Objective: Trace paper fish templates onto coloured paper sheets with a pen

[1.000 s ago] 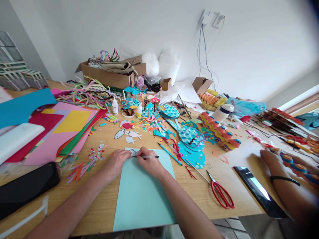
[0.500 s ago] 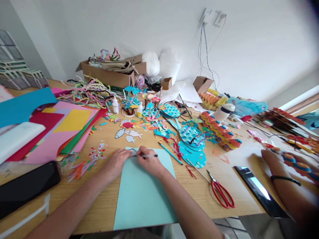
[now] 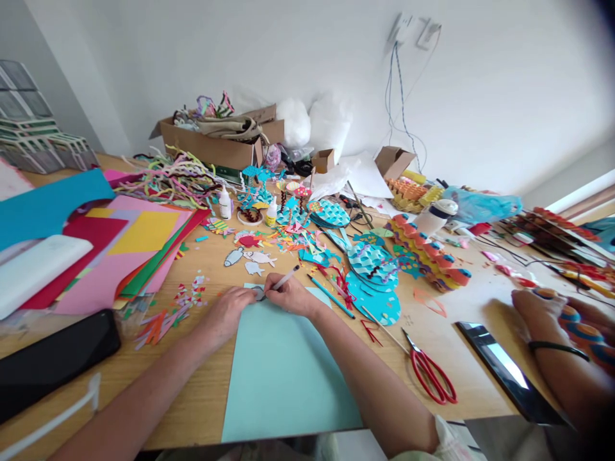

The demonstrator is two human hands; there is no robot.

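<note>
The right hand (image 3: 289, 296) is closed in a writing grip around a slim grey pencil (image 3: 282, 280), its tip down on the far edge of a light blue sheet of paper (image 3: 283, 371) and its back end tilted up and away toward the scraps. The left hand (image 3: 229, 312) lies flat with fingers spread, pinning the sheet's far left corner beside a small template (image 3: 258, 292) (too small to make out its shape); it grasps nothing, it only presses down.

The sheet looks thin and light, the kind that slides on a smooth wooden table (image 3: 202, 403) and creases if pinched hard, so a flat palm near the drawing point seems the safest hold. Lifting it would go best by an edge with two hands. The pencil is stiff and light and wants no force.

The sheet's near edge hangs just at the table's front lip. To its right there is bare wood, then red-handled scissors (image 3: 430, 374) and a black tablet (image 3: 509, 378) near another person's hand (image 3: 541, 307). To the left lie paper snippets (image 3: 163, 314) and a dark phone (image 3: 52, 358), with stacked coloured sheets (image 3: 115, 256) beyond. Straight ahead, paper fish (image 3: 250, 258) crowd close to the pencil
</note>
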